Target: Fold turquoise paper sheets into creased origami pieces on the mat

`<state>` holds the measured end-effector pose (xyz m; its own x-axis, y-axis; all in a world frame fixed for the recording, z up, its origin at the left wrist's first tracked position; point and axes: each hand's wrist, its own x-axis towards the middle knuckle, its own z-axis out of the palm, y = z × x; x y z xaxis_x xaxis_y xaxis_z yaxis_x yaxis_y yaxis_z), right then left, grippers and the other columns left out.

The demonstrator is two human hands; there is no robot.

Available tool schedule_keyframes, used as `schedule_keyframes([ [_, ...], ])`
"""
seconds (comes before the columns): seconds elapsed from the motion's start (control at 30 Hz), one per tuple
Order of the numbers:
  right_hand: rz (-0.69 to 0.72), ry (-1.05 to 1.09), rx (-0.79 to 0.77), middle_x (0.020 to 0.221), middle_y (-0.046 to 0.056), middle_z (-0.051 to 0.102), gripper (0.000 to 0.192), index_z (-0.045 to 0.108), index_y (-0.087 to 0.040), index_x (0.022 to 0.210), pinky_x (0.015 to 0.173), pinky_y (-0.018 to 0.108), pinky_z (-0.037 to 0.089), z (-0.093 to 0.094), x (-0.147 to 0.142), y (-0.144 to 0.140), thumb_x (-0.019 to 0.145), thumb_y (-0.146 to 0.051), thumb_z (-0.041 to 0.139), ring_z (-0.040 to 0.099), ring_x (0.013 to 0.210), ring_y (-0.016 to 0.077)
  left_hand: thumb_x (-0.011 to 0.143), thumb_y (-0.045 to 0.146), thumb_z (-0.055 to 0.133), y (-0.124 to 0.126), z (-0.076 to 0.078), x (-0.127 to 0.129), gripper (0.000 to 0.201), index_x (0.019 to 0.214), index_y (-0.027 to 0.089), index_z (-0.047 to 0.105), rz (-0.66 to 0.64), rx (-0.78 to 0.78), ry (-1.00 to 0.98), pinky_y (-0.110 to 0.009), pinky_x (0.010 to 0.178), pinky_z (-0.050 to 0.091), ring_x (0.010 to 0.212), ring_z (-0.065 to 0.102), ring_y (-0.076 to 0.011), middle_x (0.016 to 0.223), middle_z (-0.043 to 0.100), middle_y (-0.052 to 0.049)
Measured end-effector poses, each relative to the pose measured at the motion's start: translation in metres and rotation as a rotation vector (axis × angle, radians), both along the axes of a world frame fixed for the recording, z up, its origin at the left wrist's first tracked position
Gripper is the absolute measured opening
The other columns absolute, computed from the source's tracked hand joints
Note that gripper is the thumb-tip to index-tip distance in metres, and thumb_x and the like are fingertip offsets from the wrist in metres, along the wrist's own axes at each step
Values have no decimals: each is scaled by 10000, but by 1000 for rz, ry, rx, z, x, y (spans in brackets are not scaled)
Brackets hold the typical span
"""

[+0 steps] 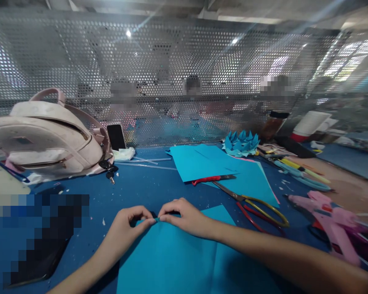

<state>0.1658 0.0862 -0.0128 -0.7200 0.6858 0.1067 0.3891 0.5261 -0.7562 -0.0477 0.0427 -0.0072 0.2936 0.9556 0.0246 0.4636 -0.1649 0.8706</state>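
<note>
A large sheet of blue paper lies on the dark blue table in front of me, with a faint crease running down its right half. At its far edge, my left hand pinches the paper between thumb and forefinger. Right beside it, my right hand pinches the same edge, the fingertips of both hands almost meeting. A small bit of the edge between them looks folded over. Behind my right hand lie scissors with yellow and red handles, and more blue sheets with a red-handled tool partly under them.
A folded blue paper piece with points stands at the back. To the right are a pink glue gun and light blue pliers. A pale backpack, keys and a phone are at the left, before a perforated metal screen.
</note>
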Motion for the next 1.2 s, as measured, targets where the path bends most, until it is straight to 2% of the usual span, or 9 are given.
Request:
schedule_keyframes([
  [0.1,-47,-132,152,854,2,722,234,688,-214,937,737,250,381,1,2,1,960,-353,501,620,759,155,903,411,509,0,-4,-8,312,701,209,634,-7,83,150,-231,552,343,604,570,-167,638,638,3],
  [0.23,-41,-315,373,812,8,700,186,622,-211,971,686,265,346,1,2,0,977,-322,473,605,721,162,919,439,496,2,-9,-16,369,649,205,586,-19,247,501,-247,479,223,470,538,-162,508,567,10],
  [0.37,-8,-467,558,830,44,664,133,562,-185,1032,651,280,325,1,-1,-8,958,-227,459,584,740,183,940,394,452,2,-11,-14,347,721,200,638,-65,374,868,-278,471,111,463,603,-218,512,642,-44],
  [0.53,-22,-538,621,849,46,647,118,544,-182,1022,614,296,307,0,-2,-13,937,-201,464,569,764,195,968,350,383,0,-6,-9,362,824,198,678,-101,361,1064,-288,469,83,527,666,-253,586,703,-77],
  [0.7,-31,-536,628,839,39,641,113,533,-183,1008,596,294,288,0,-2,-12,957,-221,440,562,757,186,971,321,388,-2,-6,-10,340,841,206,680,-121,359,1107,-292,471,70,538,676,-255,591,708,-65],
  [0.9,-10,-519,603,845,35,632,118,531,-185,1021,613,291,317,0,0,-12,966,-203,428,552,766,185,971,322,393,-1,-9,-12,343,784,200,653,-94,367,1063,-292,483,81,542,668,-246,574,686,-54],
  [1.03,42,-531,667,857,61,618,154,546,-160,1033,605,291,353,4,2,-2,972,-176,407,535,784,197,993,335,357,2,-6,-14,378,733,194,592,-36,355,898,-258,482,166,510,624,-184,540,627,-7],
  [1.13,42,-538,765,944,107,619,199,581,-133,1018,721,331,418,8,2,5,979,-177,391,542,887,229,984,386,391,6,-4,-14,361,722,192,544,-3,331,784,-240,483,196,512,605,-164,555,606,14],
  [1.2,12,-478,767,1137,140,596,233,579,-123,1115,889,385,417,8,2,6,981,-241,429,513,1086,260,975,403,410,8,-3,-14,344,732,193,533,3,320,799,-236,478,190,527,614,-167,576,619,15],
])
